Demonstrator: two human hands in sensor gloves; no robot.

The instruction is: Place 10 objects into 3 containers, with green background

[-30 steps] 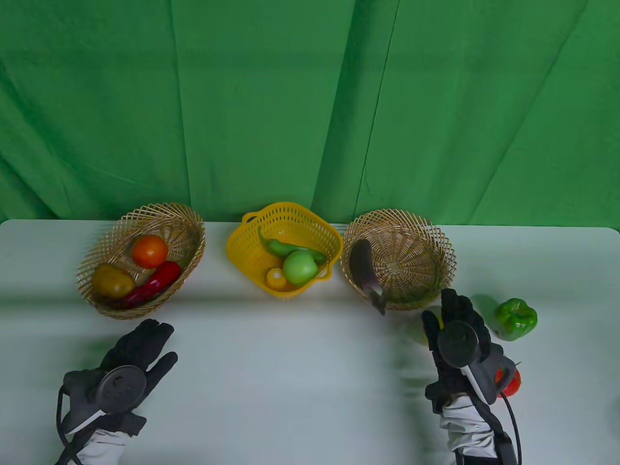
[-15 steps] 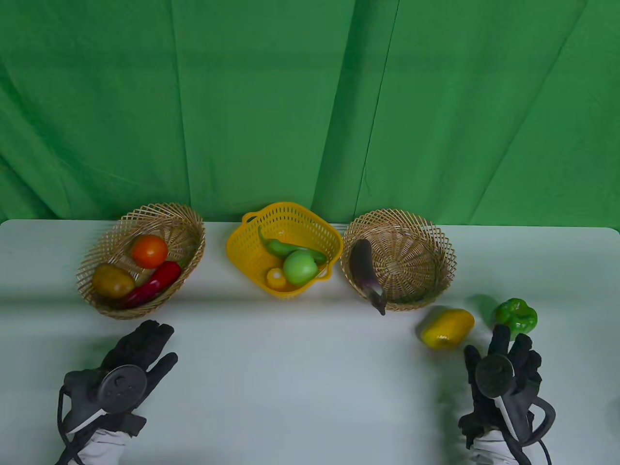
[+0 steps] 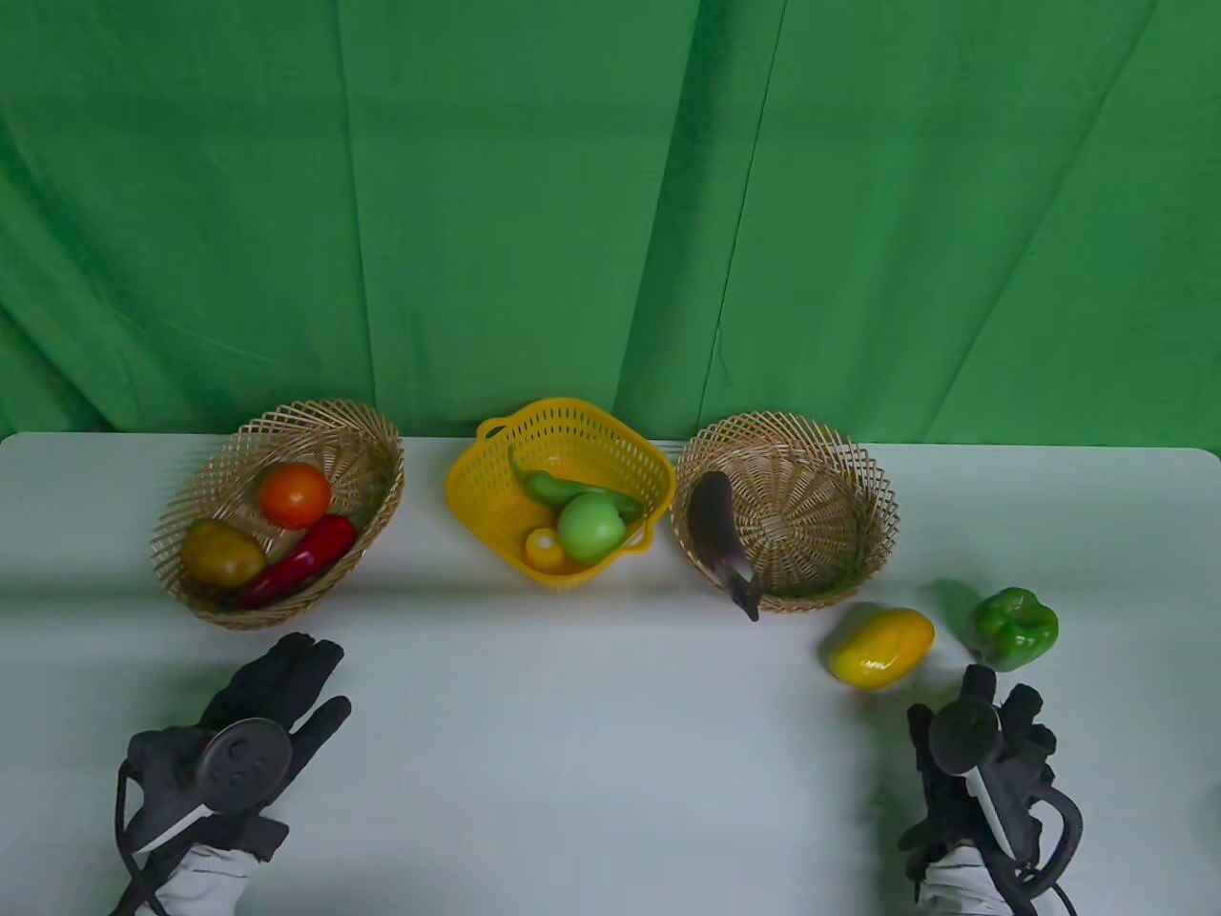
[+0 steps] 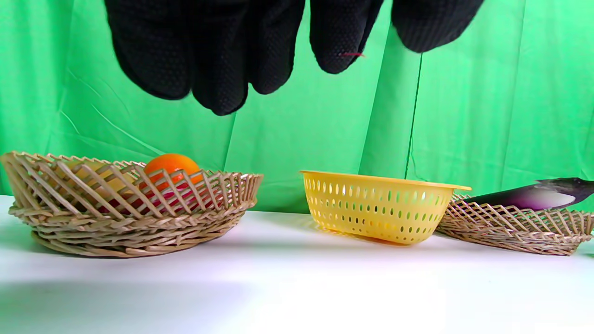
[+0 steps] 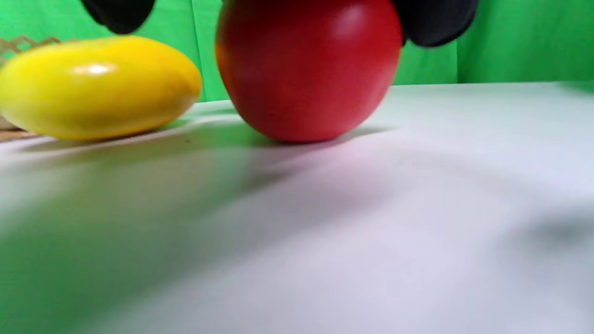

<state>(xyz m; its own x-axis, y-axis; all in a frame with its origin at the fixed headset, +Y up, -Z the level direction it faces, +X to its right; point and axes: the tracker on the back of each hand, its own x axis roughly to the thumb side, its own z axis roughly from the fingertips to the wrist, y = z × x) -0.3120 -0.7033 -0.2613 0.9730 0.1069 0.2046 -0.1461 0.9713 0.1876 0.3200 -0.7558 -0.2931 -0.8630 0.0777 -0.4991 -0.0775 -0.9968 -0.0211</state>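
Observation:
My right hand (image 3: 992, 735) is low at the front right, its fingers curled over a red tomato (image 5: 306, 69) that rests on the table; in the table view the hand hides it. A yellow mango (image 3: 879, 649) lies just left of it and also shows in the right wrist view (image 5: 97, 86). A green bell pepper (image 3: 1013, 628) sits beyond the hand. My left hand (image 3: 277, 697) lies open and empty at the front left, fingers (image 4: 218, 55) spread.
Three baskets stand in a row at the back. The left wicker basket (image 3: 324, 429) holds a tomato, a potato and a red pepper. The yellow plastic basket (image 3: 572, 410) holds green and yellow produce. The right wicker basket (image 3: 811, 515) holds an eggplant (image 3: 720, 539) overhanging its rim.
My right hand has moved from over the mango, back and right, onto the red tomato, and has sunk lower with its fingers curling. The left hand has stayed put.

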